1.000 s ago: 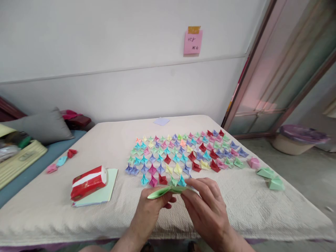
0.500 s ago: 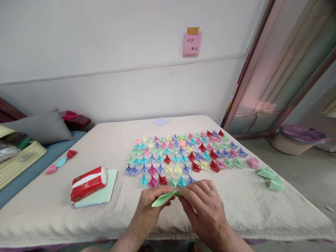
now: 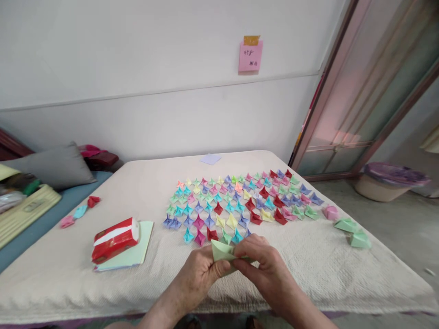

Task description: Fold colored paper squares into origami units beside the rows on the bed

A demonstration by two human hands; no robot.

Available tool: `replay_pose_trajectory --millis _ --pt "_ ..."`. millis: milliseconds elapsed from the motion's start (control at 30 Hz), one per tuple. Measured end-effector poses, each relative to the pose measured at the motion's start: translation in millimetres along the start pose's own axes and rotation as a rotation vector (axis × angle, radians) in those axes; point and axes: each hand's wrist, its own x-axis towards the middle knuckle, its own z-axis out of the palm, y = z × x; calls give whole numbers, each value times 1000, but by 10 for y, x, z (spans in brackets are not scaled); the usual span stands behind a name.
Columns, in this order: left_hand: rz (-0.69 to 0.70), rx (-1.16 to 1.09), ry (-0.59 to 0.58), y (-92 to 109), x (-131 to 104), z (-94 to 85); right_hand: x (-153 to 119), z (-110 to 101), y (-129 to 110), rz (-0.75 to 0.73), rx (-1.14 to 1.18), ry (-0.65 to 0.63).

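Observation:
Between my two hands is a folded piece of light green paper [image 3: 221, 252], held up over the front of the cloth-covered table. My left hand [image 3: 200, 269] grips its left side, with the thumb pressed on the near face. The fingers and thumb of my right hand [image 3: 262, 260] pinch the right side, covering part of the paper. Just beyond my hands stand rows of small folded paper boats [image 3: 232, 221] in red, blue, green, yellow, pink and purple. The nearest row is partly hidden behind my fingers.
A red-and-white pack [image 3: 115, 241] lies on a stack of green paper sheets [image 3: 147, 237] at left. More folded pieces lie at the left edge and the right edge, including a green one [image 3: 360, 239]. A lilac sheet [image 3: 210, 158] lies near the wall.
The green paper has turned from nearly flat and edge-on to an upright, pointed face toward me. My left thumb has come round to the near side, and my right fingers have shifted along it.

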Motion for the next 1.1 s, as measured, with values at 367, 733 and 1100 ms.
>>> replay_pose_trajectory --millis 367,733,1100 --pt "-122 -159 150 -178 -24 5 40 -5 -16 395 631 -169" --pt "-286 -857 164 -201 -20 86 26 101 136 540 1139 -263" --pt "-398 -1032 51 -343 8 -53 35 253 244 638 1463 -224"
